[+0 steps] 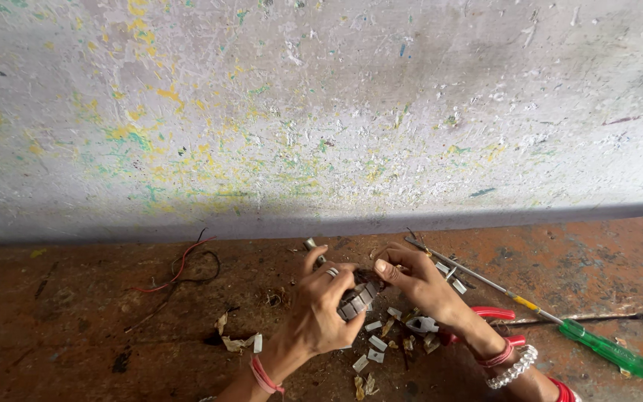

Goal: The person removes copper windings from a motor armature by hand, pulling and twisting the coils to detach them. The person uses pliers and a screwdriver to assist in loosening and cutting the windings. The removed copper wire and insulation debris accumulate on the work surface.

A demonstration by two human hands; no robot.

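Note:
My left hand (320,309) grips a small round metal part with slotted sides (358,299), a ring on one finger. My right hand (418,283) meets it from the right, fingertips pinched at the part's top edge. Both hands hover low over a rusty brown bench (76,320). Under and around them lie several small white strips (372,344) and paper scraps. Red-handled pliers (485,315) lie partly hidden under my right wrist.
A long screwdriver with a green handle (608,350) lies at the right, its shaft pointing up-left. Red and black wires (180,269) lie at the left. A small metal piece (311,243) sits near the paint-flecked wall (321,112). A crack runs along the bench at right.

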